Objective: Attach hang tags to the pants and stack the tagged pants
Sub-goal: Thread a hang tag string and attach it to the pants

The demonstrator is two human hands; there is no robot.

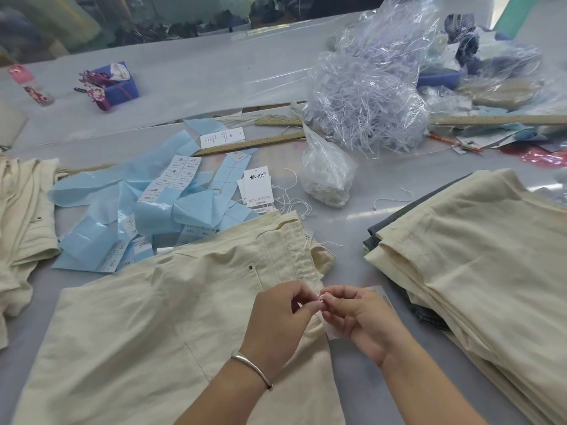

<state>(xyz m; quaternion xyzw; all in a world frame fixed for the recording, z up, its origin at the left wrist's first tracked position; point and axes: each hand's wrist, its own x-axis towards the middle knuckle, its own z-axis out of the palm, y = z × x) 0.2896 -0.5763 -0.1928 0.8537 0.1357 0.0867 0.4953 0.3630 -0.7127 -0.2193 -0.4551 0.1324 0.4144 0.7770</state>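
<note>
Cream pants (171,314) lie flat on the table (190,72), waistband towards the stack of folded pants (478,246) at right. Over the waistband's near end, the left hand (276,314) and right hand (359,317) meet fingertip to fingertip, pinching something tiny, perhaps a tag string. A white hang tag (379,294) peeks from under the right hand.

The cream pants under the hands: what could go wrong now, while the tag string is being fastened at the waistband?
1. Both hands, left hand and right hand, pinch something tiny at the waistband of the cream pants; it could slip before it is fastened.
2. The hang tag lies mostly hidden under the right hand and might get creased.
3. Loose strings lie near the waistband and could tangle in.
</note>
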